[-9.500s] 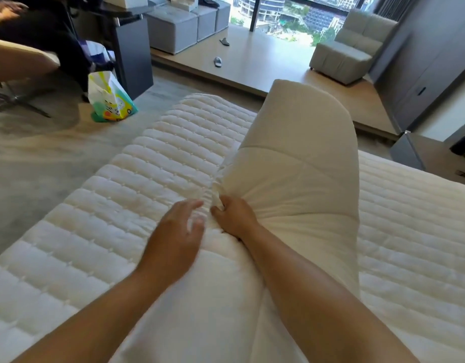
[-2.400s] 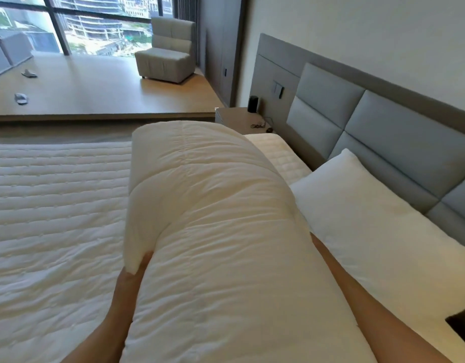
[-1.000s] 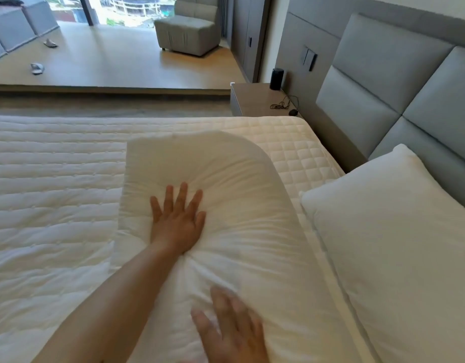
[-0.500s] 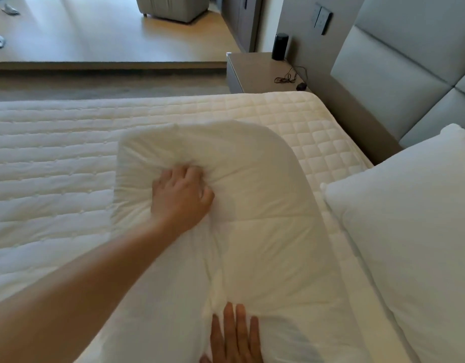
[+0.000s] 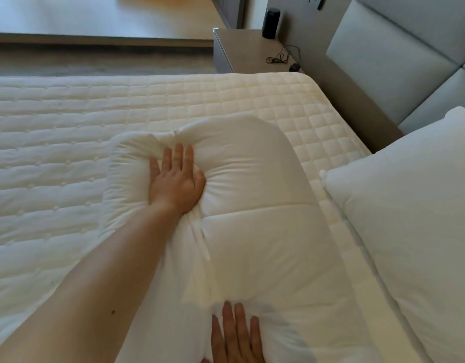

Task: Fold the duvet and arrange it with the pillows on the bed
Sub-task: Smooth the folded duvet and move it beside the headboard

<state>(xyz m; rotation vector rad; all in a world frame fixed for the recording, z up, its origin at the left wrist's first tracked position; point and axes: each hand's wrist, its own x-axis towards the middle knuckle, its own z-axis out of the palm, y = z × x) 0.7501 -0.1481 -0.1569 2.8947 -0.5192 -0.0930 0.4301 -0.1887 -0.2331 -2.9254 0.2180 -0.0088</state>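
Note:
The folded white duvet (image 5: pixel 257 231) lies lengthwise on the quilted mattress (image 5: pixel 56 158), parallel to the headboard. My left hand (image 5: pixel 175 182) presses flat into its far end, fingers stretched out, denting the padding. My right hand (image 5: pixel 235 334) lies flat on the near part of the duvet at the bottom edge of the view, fingers extended. A white pillow (image 5: pixel 409 231) leans at the right, beside the duvet, with a strip of mattress between them.
A grey padded headboard (image 5: pixel 399 64) runs along the right. Past the bed's far corner stands a nightstand (image 5: pixel 242 51) with a black cylinder speaker (image 5: pixel 270 22) and a black cable (image 5: pixel 281 57). Floor and a raised wooden platform (image 5: pixel 100 24) lie beyond the bed.
The duvet was carried to the head of the bed and laid down beside the pillow. My left hand went from a clenched grip on it to a flat open press.

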